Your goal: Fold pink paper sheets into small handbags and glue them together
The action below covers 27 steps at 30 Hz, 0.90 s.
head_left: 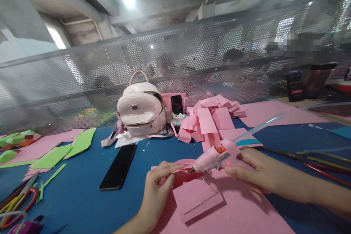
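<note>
Two hands: both at work over pink paper on a blue-topped craft table [82, 197], seen from the head camera.
Right hand [251, 170]: clenched around the grip of a pink hot glue gun [216, 158], which lies nearly level and points left.
Glue gun: a clear glue stick [257, 128] juts from its back end, up and to the right; a small red light shows on its body; its nozzle tip sits at the edge of the curled pink paper piece [182, 170].
Left hand [159, 182]: fingers pinched on the curled pink paper piece, holding it just left of the nozzle.
Paper piece: between the two hands, touching the left fingertips, just above a pink card rectangle [197, 199] that lies on a larger pink sheet [241, 212].
Behind the hands: a heap of folded pink paper strips [211, 120], well beyond the glue gun.
Centre back: a pale pink backpack [141, 111] standing upright, a phone in a pink case [177, 104] propped beside it.
Left of the hands: a black smartphone [118, 167] lying flat, screen dark.
Far left: green paper cutouts [63, 151] and scissors with red handles [19, 199].
Far right: thin coloured sticks [326, 164] on the table.
Backdrop: a perforated metal screen [82, 76] along the table's far edge.
</note>
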Each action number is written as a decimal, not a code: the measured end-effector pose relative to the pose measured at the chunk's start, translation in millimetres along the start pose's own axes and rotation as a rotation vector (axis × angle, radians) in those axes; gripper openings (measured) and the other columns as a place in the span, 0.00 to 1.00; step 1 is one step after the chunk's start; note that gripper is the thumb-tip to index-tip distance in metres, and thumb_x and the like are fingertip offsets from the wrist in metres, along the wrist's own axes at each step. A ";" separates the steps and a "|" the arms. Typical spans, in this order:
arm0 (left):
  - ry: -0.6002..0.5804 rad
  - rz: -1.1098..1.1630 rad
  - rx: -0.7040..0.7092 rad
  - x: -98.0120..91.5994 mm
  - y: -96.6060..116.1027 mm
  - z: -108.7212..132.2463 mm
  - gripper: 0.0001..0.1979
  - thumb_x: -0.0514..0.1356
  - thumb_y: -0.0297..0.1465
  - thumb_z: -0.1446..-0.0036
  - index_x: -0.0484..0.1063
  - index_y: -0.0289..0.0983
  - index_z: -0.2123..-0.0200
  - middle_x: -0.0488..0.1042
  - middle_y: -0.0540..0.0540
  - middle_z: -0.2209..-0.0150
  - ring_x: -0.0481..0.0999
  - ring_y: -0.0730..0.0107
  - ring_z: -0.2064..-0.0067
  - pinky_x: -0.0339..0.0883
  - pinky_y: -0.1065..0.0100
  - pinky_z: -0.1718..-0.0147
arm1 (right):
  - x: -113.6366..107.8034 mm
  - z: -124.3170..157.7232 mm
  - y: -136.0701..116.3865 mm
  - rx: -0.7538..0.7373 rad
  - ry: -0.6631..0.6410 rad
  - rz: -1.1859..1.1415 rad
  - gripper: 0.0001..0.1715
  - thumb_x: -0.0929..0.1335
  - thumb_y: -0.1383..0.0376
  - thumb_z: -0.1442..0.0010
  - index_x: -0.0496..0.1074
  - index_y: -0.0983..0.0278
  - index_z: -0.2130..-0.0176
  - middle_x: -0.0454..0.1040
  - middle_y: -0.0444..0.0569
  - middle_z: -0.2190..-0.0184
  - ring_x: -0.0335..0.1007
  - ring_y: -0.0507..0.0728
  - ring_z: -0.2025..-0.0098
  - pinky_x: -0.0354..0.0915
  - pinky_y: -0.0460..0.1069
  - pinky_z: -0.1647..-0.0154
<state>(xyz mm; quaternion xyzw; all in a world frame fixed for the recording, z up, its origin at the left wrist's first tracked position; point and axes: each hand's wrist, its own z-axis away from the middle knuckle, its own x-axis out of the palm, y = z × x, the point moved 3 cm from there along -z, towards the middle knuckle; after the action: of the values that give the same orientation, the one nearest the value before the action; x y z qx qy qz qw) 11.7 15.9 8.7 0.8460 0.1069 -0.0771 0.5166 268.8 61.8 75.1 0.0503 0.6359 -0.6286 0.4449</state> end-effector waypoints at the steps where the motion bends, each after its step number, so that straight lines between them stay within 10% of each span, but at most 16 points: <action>1: 0.003 0.000 -0.002 -0.2 -0.1 -0.1 0.12 0.59 0.26 0.38 0.83 0.44 0.62 0.83 0.47 0.61 0.79 0.64 0.59 0.67 0.66 0.55 | -0.5 0.0 0.4 -0.004 -0.001 0.003 0.29 0.67 0.40 0.45 0.61 0.60 0.74 0.67 0.41 0.84 0.63 0.53 0.80 0.53 0.47 0.78; 20: 0.022 0.018 -0.058 -1.3 2.0 0.1 0.13 0.59 0.27 0.39 0.83 0.45 0.58 0.83 0.47 0.60 0.79 0.66 0.60 0.67 0.69 0.56 | -1.5 -20.0 0.3 -0.300 -0.069 -0.490 0.30 0.65 0.41 0.39 0.71 0.65 0.67 0.57 0.34 0.90 0.54 0.47 0.89 0.50 0.43 0.86; 27: 0.063 0.008 -0.114 -2.1 -2.0 1.2 0.11 0.61 0.29 0.41 0.83 0.42 0.60 0.83 0.45 0.63 0.79 0.63 0.62 0.68 0.69 0.60 | -30.2 -10.8 -4.3 -0.290 0.089 -0.329 0.33 0.67 0.44 0.40 0.62 0.63 0.84 0.65 0.43 0.87 0.58 0.48 0.84 0.50 0.44 0.83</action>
<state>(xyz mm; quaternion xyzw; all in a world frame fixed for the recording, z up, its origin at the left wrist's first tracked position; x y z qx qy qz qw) 9.2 15.6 6.9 0.8175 0.1239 -0.0420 0.5608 278.7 85.0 95.3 -0.0907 0.7384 -0.5917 0.3104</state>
